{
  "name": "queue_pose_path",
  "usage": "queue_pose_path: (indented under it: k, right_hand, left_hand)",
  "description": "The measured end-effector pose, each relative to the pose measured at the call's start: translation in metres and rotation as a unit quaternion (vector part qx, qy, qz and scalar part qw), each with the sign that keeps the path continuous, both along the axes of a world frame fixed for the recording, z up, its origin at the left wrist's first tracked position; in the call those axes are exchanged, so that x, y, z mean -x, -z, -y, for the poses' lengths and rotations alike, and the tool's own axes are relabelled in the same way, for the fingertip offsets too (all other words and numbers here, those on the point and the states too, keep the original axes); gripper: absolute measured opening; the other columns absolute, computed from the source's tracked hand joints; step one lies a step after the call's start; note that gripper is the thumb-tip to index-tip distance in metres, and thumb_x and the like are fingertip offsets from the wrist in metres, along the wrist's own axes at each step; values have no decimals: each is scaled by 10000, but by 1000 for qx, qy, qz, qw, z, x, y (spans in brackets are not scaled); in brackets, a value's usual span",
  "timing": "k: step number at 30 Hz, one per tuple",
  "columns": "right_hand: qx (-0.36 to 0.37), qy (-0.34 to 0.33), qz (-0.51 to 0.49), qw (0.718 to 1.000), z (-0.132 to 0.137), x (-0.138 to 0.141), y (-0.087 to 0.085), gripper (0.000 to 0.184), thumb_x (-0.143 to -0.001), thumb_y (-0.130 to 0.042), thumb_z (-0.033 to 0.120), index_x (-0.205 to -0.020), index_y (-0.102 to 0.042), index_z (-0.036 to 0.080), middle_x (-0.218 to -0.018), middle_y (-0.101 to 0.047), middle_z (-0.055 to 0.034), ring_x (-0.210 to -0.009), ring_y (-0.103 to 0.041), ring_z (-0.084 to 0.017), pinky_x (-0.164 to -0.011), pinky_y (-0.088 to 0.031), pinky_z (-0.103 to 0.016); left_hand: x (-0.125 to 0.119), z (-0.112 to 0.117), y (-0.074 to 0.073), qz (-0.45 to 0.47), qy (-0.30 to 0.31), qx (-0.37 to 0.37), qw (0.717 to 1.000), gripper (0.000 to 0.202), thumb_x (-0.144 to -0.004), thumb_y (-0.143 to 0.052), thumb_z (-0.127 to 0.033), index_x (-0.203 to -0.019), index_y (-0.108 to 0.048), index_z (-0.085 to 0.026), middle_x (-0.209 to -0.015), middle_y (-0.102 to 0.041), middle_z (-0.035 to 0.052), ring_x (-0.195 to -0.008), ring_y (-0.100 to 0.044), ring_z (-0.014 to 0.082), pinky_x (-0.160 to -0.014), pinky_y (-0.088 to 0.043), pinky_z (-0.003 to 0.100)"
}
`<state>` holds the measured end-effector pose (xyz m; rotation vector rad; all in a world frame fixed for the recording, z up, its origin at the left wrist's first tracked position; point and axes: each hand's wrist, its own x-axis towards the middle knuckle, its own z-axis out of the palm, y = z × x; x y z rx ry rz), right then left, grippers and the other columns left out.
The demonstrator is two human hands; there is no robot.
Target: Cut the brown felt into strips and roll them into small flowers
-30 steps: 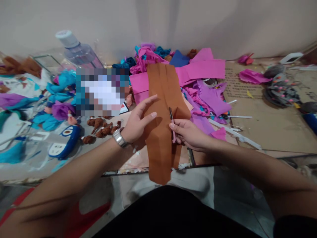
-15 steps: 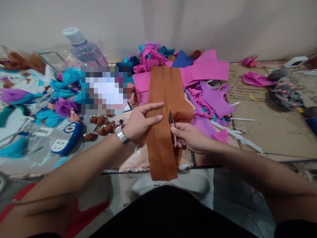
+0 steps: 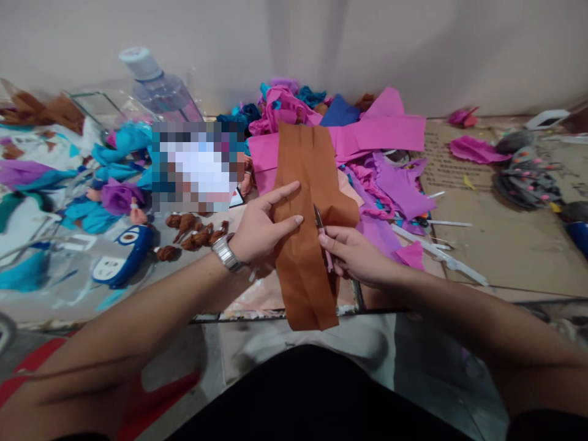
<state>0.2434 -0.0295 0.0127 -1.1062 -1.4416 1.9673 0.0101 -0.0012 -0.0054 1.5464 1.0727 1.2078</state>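
A long brown strip of crepe paper or cloth (image 3: 305,269) lies down the middle of the worktable, its lower end hanging over the front edge. My left hand (image 3: 266,223) rests flat on its left side, thumb and forefinger stretched out and apart. At the strip's right edge, my right hand (image 3: 349,251) is closed around a pair of small scissors (image 3: 320,222) with pinkish handles. The dark blades point away from me and lie against the brown material. Part of the handles is hidden by my fingers.
Pink sheets (image 3: 381,138) and purple scraps (image 3: 404,184) lie behind and to the right. Small brown bundles (image 3: 197,236), a blue-and-white device (image 3: 124,257) and a clear bottle (image 3: 163,92) stand left. On the right are cardboard (image 3: 496,245) and a pincushion (image 3: 528,177).
The lower end of the brown strip has swung slightly to the right and up. My left fingers have shifted slightly upward on it; the scissors stay at its right edge.
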Motion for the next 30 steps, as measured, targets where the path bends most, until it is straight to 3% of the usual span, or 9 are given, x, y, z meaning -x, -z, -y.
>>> queue_pose_path:
  k: [11, 20, 30]
  right_hand:
    - [2, 0, 24, 1000, 0, 0, -6, 451, -963, -658, 654, -882, -551, 223, -622, -655, 42, -385, -504, -68, -319, -287, -174]
    - [42, 7, -24, 999, -1, 0, -7, 537, -876, -726, 727, -870, -550, 220, -605, -689, 30, -380, -558, -79, -306, -305, -153]
    - [21, 0, 8, 1000, -3, -3, -1, 464, -930, -703, 663, -889, -585, 215, -565, -669, 31, -354, -486, -68, -316, -276, -169]
  left_hand:
    - [-1, 4, -1, -12, 19, -15, 1000, 729, -811, -890, -426, -1479, -650, -260, -1560, -618, 101, -1445, -592, 333, -1273, -451, 552]
    - [-1, 6, -4, -32, 18, -32, 999, 774, -772, -915, -405, -1476, -647, -229, -1556, -619, 120, -1446, -589, 337, -1279, -438, 554]
    - [-1, 7, -8, -51, 14, -35, 998, 789, -762, -914, -435, -1474, -649, -223, -1552, -621, 128, -1456, -579, 347, -1277, -441, 547]
